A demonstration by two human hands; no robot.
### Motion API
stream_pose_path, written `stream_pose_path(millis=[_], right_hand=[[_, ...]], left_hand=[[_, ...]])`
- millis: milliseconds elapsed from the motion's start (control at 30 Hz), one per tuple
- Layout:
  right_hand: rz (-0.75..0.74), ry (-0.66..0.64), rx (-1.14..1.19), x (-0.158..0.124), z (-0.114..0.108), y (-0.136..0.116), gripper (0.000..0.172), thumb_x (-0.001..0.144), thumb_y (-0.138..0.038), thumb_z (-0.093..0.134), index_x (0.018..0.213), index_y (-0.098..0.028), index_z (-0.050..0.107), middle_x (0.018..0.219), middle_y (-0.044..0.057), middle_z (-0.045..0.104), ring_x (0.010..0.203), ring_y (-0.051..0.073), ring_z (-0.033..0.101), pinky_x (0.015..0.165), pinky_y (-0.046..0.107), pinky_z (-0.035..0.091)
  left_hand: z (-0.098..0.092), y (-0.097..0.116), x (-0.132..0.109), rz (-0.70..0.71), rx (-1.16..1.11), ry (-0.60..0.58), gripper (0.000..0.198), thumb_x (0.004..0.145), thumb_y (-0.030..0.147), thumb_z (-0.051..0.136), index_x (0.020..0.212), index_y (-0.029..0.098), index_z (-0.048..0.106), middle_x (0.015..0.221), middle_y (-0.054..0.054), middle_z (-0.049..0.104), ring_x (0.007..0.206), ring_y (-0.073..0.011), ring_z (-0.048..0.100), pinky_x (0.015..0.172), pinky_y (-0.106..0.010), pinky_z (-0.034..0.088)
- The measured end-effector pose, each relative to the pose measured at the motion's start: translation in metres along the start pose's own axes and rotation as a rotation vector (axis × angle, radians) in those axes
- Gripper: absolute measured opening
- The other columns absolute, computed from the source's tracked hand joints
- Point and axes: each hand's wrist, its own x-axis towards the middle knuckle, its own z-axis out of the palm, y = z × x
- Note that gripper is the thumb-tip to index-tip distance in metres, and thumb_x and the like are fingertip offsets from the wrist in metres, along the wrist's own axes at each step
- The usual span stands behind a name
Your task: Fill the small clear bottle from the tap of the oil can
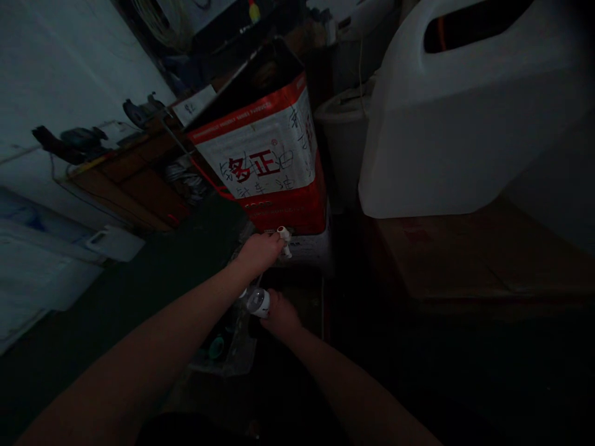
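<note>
My left hand is closed at a white plastic tap low on the front of a red and white oil tin. Below it, my right hand grips a small clear bottle with a white label, tilted under the tap area. Dim light hides the fingertips in part, and I cannot tell whether liquid is flowing. The tin has a dark open top and handwritten marks on its sides.
On the right, a large white jerrycan rests on a brown cardboard box. A clear plastic bin stands below my hands. Behind are a pale bucket and a wooden cabinet; another white jug sits left.
</note>
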Motion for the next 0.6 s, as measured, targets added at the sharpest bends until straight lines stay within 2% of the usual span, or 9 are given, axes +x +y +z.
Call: stream_pose_path(millis=[67, 167, 233, 300, 367, 433, 467, 600], right_hand=[[-0.099, -0.037, -0.079, -0.004, 0.004, -0.009, 0.043, 0.069, -0.025, 0.057, 0.109, -0.014, 0.049, 0.105, 0.013, 0.06, 0.094, 0.025, 0.058, 0.078, 0.035, 0.046], [-0.265, -0.071, -0.157, -0.009, 0.011, -0.022, 0.047, 0.071, -0.027, 0.057, 0.115, -0.013, 0.047, 0.11, 0.014, 0.058, 0.1, 0.025, 0.054, 0.086, 0.038, 0.045], [-0.379, -0.098, -0.219, -0.015, 0.015, -0.032, 0.047, 0.075, -0.027, 0.055, 0.118, -0.012, 0.045, 0.113, 0.015, 0.056, 0.104, 0.026, 0.052, 0.091, 0.041, 0.043], [-0.508, -0.132, -0.285, -0.022, 0.019, -0.044, 0.043, 0.079, -0.025, 0.051, 0.119, -0.011, 0.045, 0.114, 0.016, 0.056, 0.107, 0.027, 0.05, 0.094, 0.043, 0.041], [-0.649, -0.163, -0.325, -0.032, 0.027, -0.056, 0.041, 0.082, -0.025, 0.047, 0.12, -0.011, 0.044, 0.116, 0.015, 0.055, 0.11, 0.027, 0.048, 0.097, 0.043, 0.039], [-0.772, -0.193, -0.34, -0.043, 0.038, -0.067, 0.039, 0.085, -0.027, 0.044, 0.121, -0.012, 0.043, 0.118, 0.014, 0.055, 0.111, 0.025, 0.048, 0.1, 0.043, 0.038], [-0.817, -0.211, -0.349, -0.05, 0.045, -0.071, 0.038, 0.087, -0.028, 0.041, 0.122, -0.012, 0.042, 0.119, 0.013, 0.055, 0.111, 0.025, 0.048, 0.1, 0.043, 0.038], [-0.884, -0.288, -0.392, -0.073, 0.072, -0.076, 0.038, 0.089, -0.026, 0.037, 0.124, -0.012, 0.042, 0.121, 0.012, 0.056, 0.113, 0.024, 0.049, 0.101, 0.043, 0.039]], left_hand=[[0.005, -0.005, -0.008, -0.008, -0.021, -0.002, 0.026, 0.087, 0.01, 0.036, 0.101, 0.013, 0.058, 0.11, -0.013, 0.061, 0.085, -0.0238, 0.061, 0.068, -0.034, 0.048], [0.009, -0.01, -0.024, -0.062, -0.19, 0.062, 0.033, 0.087, 0.01, 0.034, 0.112, 0.014, 0.055, 0.119, -0.01, 0.058, 0.092, -0.0218, 0.061, 0.075, -0.033, 0.049], [0.009, -0.011, -0.045, -0.141, -0.431, 0.18, 0.036, 0.088, 0.014, 0.036, 0.121, 0.016, 0.051, 0.125, -0.008, 0.054, 0.103, -0.0199, 0.057, 0.086, -0.031, 0.046], [0.007, -0.012, -0.074, -0.284, -0.76, 0.262, 0.035, 0.088, 0.022, 0.04, 0.12, 0.016, 0.053, 0.119, -0.005, 0.059, 0.1, -0.017, 0.057, 0.088, -0.029, 0.045], [0.008, -0.015, -0.111, -0.46, -1.118, 0.237, 0.034, 0.085, 0.031, 0.045, 0.113, 0.016, 0.058, 0.099, -0.003, 0.066, 0.077, -0.0133, 0.06, 0.073, -0.026, 0.049], [0.016, -0.021, -0.148, -0.612, -1.43, 0.205, 0.034, 0.081, 0.038, 0.05, 0.105, 0.016, 0.062, 0.083, -0.001, 0.066, 0.056, -0.0087, 0.053, 0.054, -0.021, 0.045], [0.023, -0.026, -0.165, -0.681, -1.567, 0.231, 0.034, 0.078, 0.039, 0.054, 0.101, 0.015, 0.062, 0.078, -0.001, 0.065, 0.051, -0.0071, 0.049, 0.049, -0.02, 0.041], [0.066, -0.052, -0.214, -1.006, -2.118, 0.486, 0.027, 0.071, 0.032, 0.063, 0.092, 0.015, 0.062, 0.067, 0.002, 0.057, 0.047, -0.0042, 0.045, 0.042, -0.016, 0.035]])
